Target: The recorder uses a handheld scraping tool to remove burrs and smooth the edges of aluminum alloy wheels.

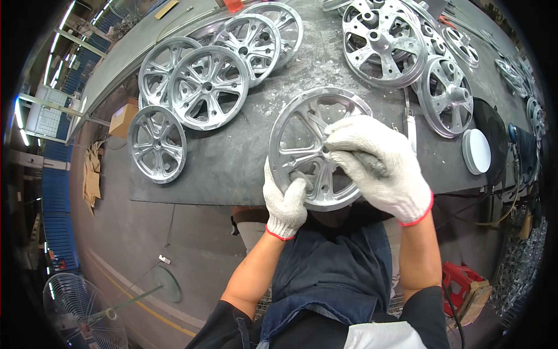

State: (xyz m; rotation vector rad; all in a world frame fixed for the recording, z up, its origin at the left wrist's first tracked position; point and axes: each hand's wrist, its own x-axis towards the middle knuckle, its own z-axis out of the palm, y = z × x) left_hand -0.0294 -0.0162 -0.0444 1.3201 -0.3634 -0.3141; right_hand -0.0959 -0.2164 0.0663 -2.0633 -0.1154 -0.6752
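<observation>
Wheel (308, 148): silver, spoked, held at the near tabletop (232, 157) edge.
Left hand (285, 203): gloved, closed on the lower rim.
Right hand (378, 166): gloved, curled over the hub.
Other wheels (206, 87): laid well apart.

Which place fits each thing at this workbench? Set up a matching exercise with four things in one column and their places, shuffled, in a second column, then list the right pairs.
Things:
1. Wheel held by both hands
2. White round disc
3. Standing fan
4. Cardboard box

Places:
A. On the floor, lower left
B. Near the bench's right edge
C. Beyond the bench's left edge
D. At the bench's near edge, in the middle

Pairs: 1-D, 2-B, 3-A, 4-C. The left hand grips the wheel's lower rim; the right hand lies over its hub.
</observation>
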